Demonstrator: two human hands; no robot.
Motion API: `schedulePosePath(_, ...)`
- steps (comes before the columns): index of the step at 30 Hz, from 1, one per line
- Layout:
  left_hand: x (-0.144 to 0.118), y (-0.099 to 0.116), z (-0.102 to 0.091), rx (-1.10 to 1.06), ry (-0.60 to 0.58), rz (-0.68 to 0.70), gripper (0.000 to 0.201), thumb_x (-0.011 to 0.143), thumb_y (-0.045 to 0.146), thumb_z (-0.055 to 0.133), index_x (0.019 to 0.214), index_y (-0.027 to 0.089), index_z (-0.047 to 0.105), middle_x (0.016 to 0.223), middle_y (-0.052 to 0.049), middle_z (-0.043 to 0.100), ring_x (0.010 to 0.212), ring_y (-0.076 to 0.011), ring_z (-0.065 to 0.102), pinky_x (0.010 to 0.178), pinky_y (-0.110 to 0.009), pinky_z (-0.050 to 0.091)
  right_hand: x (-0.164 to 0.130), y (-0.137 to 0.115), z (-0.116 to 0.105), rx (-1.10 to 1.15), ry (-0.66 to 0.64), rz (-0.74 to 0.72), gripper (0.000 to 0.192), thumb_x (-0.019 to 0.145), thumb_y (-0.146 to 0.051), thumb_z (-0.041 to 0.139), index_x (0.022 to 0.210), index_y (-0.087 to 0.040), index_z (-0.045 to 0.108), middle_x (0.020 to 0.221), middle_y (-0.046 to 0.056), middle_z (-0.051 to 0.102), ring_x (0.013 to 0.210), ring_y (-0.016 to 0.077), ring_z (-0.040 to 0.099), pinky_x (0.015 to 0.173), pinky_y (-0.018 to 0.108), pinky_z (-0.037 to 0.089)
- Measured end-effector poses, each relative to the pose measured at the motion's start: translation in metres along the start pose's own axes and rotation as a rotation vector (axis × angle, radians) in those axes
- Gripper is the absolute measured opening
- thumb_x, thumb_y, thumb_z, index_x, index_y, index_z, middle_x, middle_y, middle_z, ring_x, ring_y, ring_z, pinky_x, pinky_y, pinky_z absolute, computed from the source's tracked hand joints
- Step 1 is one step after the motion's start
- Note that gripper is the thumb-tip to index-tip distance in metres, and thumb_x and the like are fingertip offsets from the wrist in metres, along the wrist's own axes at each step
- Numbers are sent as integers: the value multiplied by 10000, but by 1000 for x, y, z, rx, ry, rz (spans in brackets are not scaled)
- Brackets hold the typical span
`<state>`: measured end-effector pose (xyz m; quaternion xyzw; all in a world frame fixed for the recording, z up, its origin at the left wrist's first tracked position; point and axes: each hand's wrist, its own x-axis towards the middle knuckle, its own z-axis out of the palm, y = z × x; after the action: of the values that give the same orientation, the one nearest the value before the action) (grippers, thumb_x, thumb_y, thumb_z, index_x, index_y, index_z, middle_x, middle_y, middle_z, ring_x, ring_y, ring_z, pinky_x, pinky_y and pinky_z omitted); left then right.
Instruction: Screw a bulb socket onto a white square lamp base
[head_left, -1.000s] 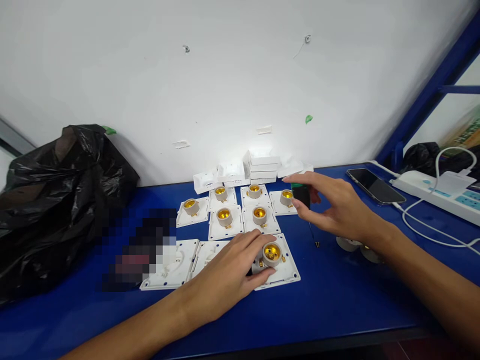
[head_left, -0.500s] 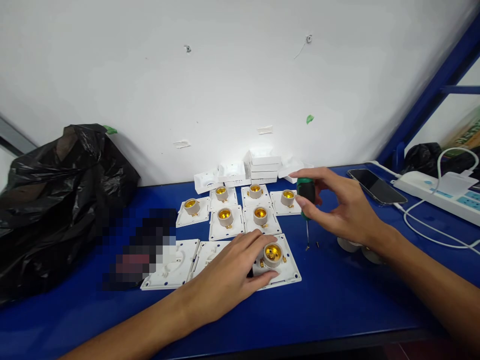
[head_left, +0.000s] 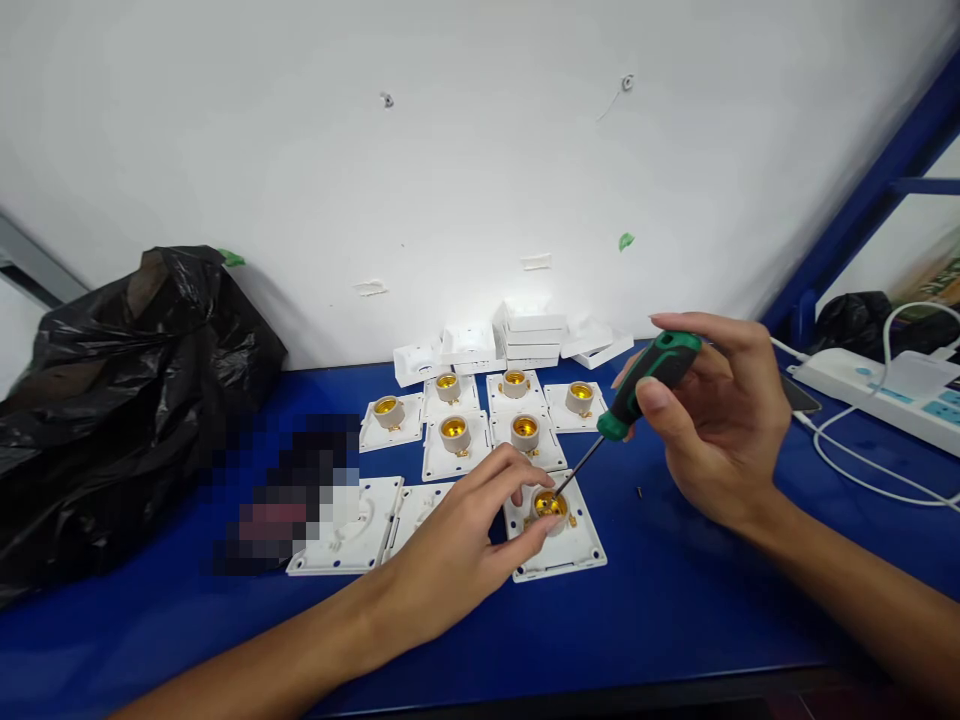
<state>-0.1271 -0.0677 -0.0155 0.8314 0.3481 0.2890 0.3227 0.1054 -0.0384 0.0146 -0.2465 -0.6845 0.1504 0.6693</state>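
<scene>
My right hand (head_left: 712,430) grips a green and black screwdriver (head_left: 645,385), tilted so its thin shaft runs down and left into the brass cup of the nearest lamp holder (head_left: 550,507). That holder sits on a white square plate (head_left: 566,555) on the blue table (head_left: 675,600). My left hand (head_left: 457,545) pinches the holder's beige collar with thumb and fingers. Beside it to the left lie two white plates (head_left: 352,525) face down.
Several more brass lamp holders on white plates (head_left: 456,440) stand in rows behind, with stacked white boxes (head_left: 529,335) at the wall. A black plastic bag (head_left: 112,400) fills the left. A power strip (head_left: 892,385) with white cables lies at the right. A tiny screw (head_left: 639,492) lies on the table.
My right hand picked the screwdriver up from the table, raised it and tilted its tip into the nearest lamp holder. My left hand shifted from covering the holder to pinching it.
</scene>
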Motion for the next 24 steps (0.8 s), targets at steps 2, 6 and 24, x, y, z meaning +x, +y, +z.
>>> schedulePosePath(2, 1, -3, 2, -13, 61, 68, 138, 1012, 183, 637, 1139, 235, 642, 1062, -14, 603, 958, -156, 603, 877, -293, 501, -1, 1, 0, 4, 3, -9, 399, 944, -160, 677, 1290, -352, 632, 824, 9, 615, 610, 165, 621, 437, 314, 567)
schedulePosePath(6, 2, -5, 4, -35, 121, 119, 104, 1000, 120, 631, 1050, 202, 674, 974, -13, 607, 894, -143, 610, 810, -276, 487, -1, 2, 0, -20, 9, -37, 456, 926, -112, 678, 1313, -347, 622, 840, 8, 645, 659, 173, 639, 489, 324, 592)
schedulePosePath(24, 5, -2, 2, -46, 136, 60, 124, 995, 122, 583, 910, 193, 639, 888, -17, 606, 796, -154, 587, 689, -271, 448, -9, -1, -3, -119, -26, -38, 436, 933, -241, 702, 1336, -370, 596, 1081, 85, 630, 847, 254, 719, 649, 443, 689)
